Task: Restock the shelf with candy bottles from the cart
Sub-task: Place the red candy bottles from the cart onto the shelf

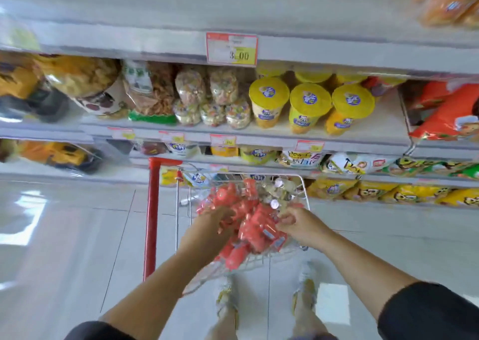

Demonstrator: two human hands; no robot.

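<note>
The shelf (337, 57) rises ahead of both my hands, its tiers packed with snack bags, and the pale tiled floor (77, 236) spreads beneath them. The wire cart (307, 197) sits right under my hands, its red upright post (151, 217) just outside my left forearm. The candy bottles (250, 220), red ones heaped in a pile, fill the cart's basket between my two hands and under my fingers.

Far beyond my fingertips, on a middle tier, stand yellow-lidded tubs (309, 99). My left hand (211, 227) reaches down into the near left side of the pile, fingertips buried among the bottles. It is too blurred to tell whether it grips one. My right hand (303, 225) rests at the pile's right edge with fingers curled inward against the bottles, but I cannot tell if they have closed on any. A red-bordered price tag (231, 49) hangs high above both hands.
</note>
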